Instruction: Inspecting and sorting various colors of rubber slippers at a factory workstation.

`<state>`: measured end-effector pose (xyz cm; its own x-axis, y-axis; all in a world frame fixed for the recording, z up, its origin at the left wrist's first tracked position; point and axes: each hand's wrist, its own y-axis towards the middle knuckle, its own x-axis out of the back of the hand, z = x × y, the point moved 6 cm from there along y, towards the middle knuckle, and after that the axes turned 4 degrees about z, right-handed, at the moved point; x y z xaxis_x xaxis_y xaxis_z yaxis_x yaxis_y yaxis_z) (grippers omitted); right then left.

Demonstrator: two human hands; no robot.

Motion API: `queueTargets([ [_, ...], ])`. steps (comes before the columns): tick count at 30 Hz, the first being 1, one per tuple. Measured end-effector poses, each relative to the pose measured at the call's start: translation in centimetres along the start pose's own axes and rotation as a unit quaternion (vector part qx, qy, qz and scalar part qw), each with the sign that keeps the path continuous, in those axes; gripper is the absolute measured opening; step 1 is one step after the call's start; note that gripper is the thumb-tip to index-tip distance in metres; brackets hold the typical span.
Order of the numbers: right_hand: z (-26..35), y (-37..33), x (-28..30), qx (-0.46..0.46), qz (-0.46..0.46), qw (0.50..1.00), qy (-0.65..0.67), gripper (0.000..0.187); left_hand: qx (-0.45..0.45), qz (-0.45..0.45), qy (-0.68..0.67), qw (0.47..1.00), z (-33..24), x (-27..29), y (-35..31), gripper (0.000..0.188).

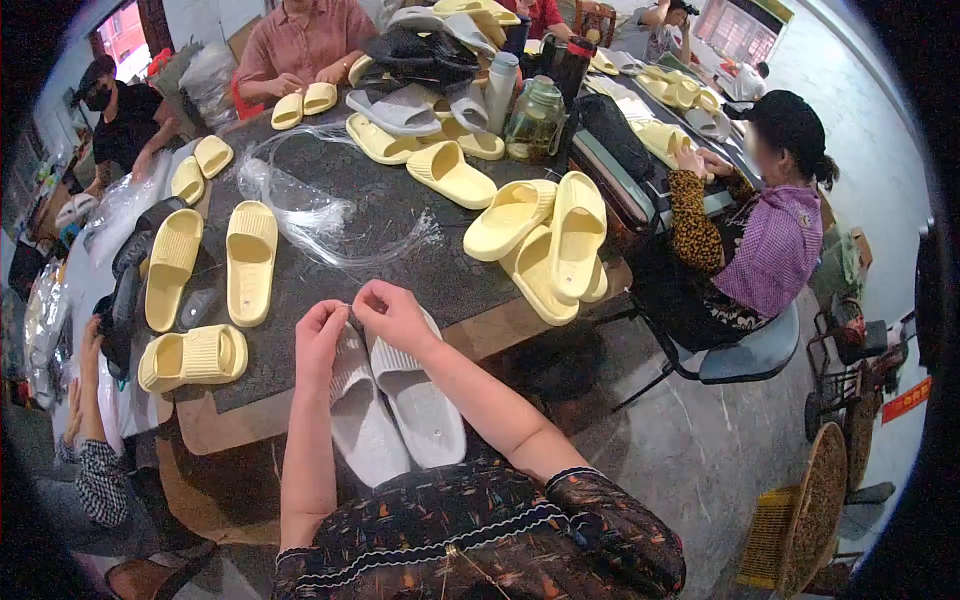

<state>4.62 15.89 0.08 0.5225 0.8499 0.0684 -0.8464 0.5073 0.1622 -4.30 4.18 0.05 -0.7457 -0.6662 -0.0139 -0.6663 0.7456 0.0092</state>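
Note:
A pair of light grey slides rests side by side at the table's near edge, close against my body: the left slide [367,432] and the right slide [425,402]. Over their strap ends, my left hand [321,338] is closed in a pinch. My right hand [393,318] pinches just beside it, fingertips almost meeting the left ones. Whatever sits between the fingers is too small to make out. Beyond my hands, a loose bundle of thin clear plastic strands [325,222] spreads over the dark tabletop [330,372].
Yellow slides [251,262] lie to the left, and more yellow slides [578,238] are stacked at right. Behind stand a glass jar [535,118], a pale bottle [501,92] and a slide heap [420,60]. A co-worker in purple [765,250] sits at right; others work around the table.

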Motion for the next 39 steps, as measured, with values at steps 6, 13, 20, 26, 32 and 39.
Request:
queueTargets([
  [6,0.3,0.2,0.3,0.005,-0.003,1.0,0.011,0.011,0.0,0.002,-0.039,0.999,0.2,-0.2,0.5,0.008],
  [13,-0.1,0.0,0.3,0.017,-0.013,1.0,0.011,0.011,0.011,-0.006,-0.02,1.0,-0.4,-0.5,-0.2,0.01],
  [20,0.1,0.0,0.5,0.025,-0.022,0.999,0.006,0.013,0.001,0.002,-0.035,0.999,0.5,-0.1,0.3,0.012],
  [26,-0.3,0.2,0.5,0.018,-0.029,0.999,0.007,0.013,0.013,-0.003,-0.025,1.0,0.6,-0.1,0.3,0.012],
  [32,-0.2,0.4,0.5,0.014,-0.024,1.0,0.001,0.014,0.0,0.006,-0.018,1.0,0.1,-0.3,0.4,0.011],
  [39,0.0,0.3,0.6,0.025,-0.035,0.999,0.002,0.014,0.006,0.004,-0.033,0.999,-0.1,-0.6,0.2,0.012],
])
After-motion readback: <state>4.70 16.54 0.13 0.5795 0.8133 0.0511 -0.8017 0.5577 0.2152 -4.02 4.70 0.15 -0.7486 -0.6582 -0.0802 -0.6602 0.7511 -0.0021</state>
